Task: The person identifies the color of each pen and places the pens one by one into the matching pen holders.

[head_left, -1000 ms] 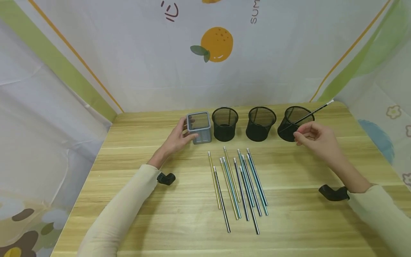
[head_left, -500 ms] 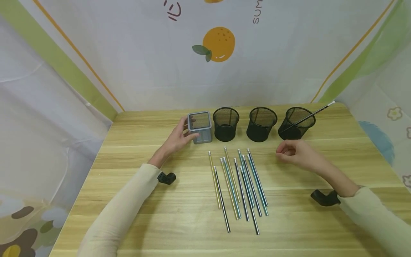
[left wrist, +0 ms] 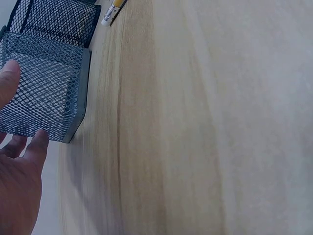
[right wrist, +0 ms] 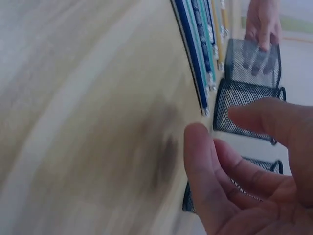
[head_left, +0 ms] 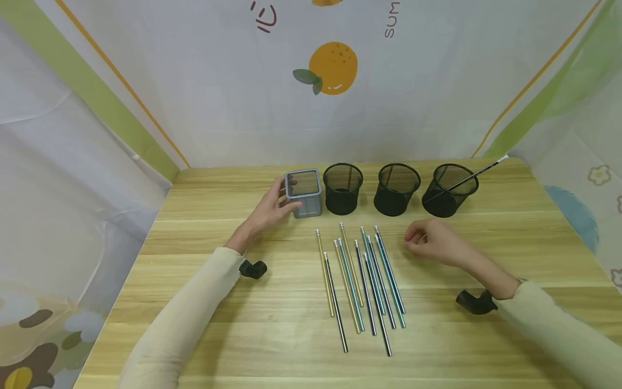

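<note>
My left hand (head_left: pixel 269 209) grips a grey square mesh pen holder (head_left: pixel 307 207), thumb on the front face and fingers round its far left side. In the left wrist view, the thumb and fingertips overlap the holder's mesh wall (left wrist: pixel 41 83). The right hand (head_left: pixel 434 243) hovers over the table, right of a group of pencils (head_left: pixel 368 292), its fingers loosely bent. Thumb and forefinger stand apart with nothing between them in the right wrist view. Gold, teal, dark blue and black pencils lie side by side, white eraser ends toward the holders.
Three round black mesh holders stand right of the grey one: a left (head_left: pixel 342 202), a middle (head_left: pixel 392 202) and a right one (head_left: pixel 439 204). A black pencil (head_left: pixel 482 169) leans in the right one. Behind hangs a white curtain (head_left: pixel 233 108).
My right hand has moved left and nearer to me, from beside the right black holder toward the pencils. The left hand keeps its hold on the grey pen holder.
</note>
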The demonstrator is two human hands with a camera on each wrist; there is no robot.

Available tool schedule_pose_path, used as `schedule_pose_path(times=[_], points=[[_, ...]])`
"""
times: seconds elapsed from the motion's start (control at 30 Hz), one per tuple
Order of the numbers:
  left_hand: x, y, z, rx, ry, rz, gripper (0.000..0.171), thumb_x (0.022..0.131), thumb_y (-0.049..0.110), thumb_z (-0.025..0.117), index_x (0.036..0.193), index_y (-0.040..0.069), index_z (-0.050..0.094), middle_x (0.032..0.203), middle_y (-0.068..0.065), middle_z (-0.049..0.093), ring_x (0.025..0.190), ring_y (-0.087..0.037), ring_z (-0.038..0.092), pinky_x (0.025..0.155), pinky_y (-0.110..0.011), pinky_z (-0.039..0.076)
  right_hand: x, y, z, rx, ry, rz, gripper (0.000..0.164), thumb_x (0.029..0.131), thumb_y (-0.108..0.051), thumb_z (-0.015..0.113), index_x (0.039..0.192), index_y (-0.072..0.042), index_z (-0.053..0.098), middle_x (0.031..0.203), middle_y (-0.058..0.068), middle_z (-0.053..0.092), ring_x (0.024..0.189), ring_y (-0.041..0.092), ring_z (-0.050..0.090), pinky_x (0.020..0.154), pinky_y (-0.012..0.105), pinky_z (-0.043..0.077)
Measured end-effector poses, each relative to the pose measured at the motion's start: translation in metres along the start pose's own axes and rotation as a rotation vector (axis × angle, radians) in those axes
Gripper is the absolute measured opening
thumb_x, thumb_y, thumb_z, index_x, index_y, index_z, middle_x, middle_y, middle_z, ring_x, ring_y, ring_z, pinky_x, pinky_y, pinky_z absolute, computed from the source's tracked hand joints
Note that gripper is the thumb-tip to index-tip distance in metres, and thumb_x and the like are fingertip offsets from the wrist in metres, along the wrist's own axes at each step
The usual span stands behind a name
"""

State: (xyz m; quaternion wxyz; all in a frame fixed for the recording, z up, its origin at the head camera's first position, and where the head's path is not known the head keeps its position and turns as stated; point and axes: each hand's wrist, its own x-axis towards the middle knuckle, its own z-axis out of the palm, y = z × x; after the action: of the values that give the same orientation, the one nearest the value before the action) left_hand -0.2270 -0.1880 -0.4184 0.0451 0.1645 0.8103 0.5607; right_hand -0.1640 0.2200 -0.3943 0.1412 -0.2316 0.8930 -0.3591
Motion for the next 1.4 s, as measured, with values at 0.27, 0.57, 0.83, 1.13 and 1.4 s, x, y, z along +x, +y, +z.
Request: schedule_pose_path(times=[0.27,0.57,0.83,1.13,1.4], points=[[0.001,0.0,0.002,0.005,-0.003,0.0,0.072,0.097,0.003,0.069,0.155,0.003,0.026,0.154,-0.021,0.036,0.141,-0.04,0.037,0.114,-0.041,0.037,0.006,-0.004,0.021,-0.052,0.045,0.033,0.01,0.09,-0.007,0.074,0.091,-0.001,0.067,0.08,0.001,0.064,0.073,0.016,0.06,0.065,0.03,0.055],[0.001,0.001,0.003,0.001,-0.003,-0.006,0.072,0.098,0.004,0.069,0.156,0.004,0.026,0.154,-0.02,0.037,0.141,-0.038,0.037,0.115,-0.041,0.037,0.014,-0.009,0.04,-0.141,0.078,0.013,0.009,0.087,-0.006,0.073,0.083,-0.004,0.065,0.072,-0.001,0.061,0.066,0.013,0.058,0.061,0.03,0.054],[0.0,0.001,0.001,0.002,-0.008,-0.011,0.073,0.098,0.006,0.068,0.156,0.002,0.024,0.155,-0.02,0.035,0.142,-0.039,0.035,0.116,-0.042,0.036,0.018,-0.016,0.042,-0.185,0.073,0.05,0.011,0.085,-0.008,0.072,0.081,-0.005,0.062,0.071,0.0,0.057,0.064,0.015,0.053,0.059,0.032,0.049],[-0.001,0.0,-0.001,-0.035,-0.006,-0.013,0.074,0.098,0.003,0.068,0.157,0.003,0.024,0.155,-0.022,0.034,0.143,-0.039,0.033,0.116,-0.043,0.035,0.025,-0.026,0.041,-0.23,0.025,0.098,0.014,0.084,-0.008,0.07,0.079,-0.006,0.057,0.068,0.001,0.052,0.061,0.016,0.048,0.056,0.03,0.042],[0.0,0.001,0.0,-0.01,-0.011,-0.008,0.074,0.098,0.004,0.069,0.157,0.004,0.025,0.154,-0.02,0.036,0.142,-0.036,0.036,0.115,-0.04,0.037,0.027,-0.024,0.041,-0.215,0.006,0.138,0.012,0.083,-0.007,0.069,0.079,-0.006,0.058,0.07,0.002,0.054,0.063,0.017,0.051,0.058,0.031,0.044]])
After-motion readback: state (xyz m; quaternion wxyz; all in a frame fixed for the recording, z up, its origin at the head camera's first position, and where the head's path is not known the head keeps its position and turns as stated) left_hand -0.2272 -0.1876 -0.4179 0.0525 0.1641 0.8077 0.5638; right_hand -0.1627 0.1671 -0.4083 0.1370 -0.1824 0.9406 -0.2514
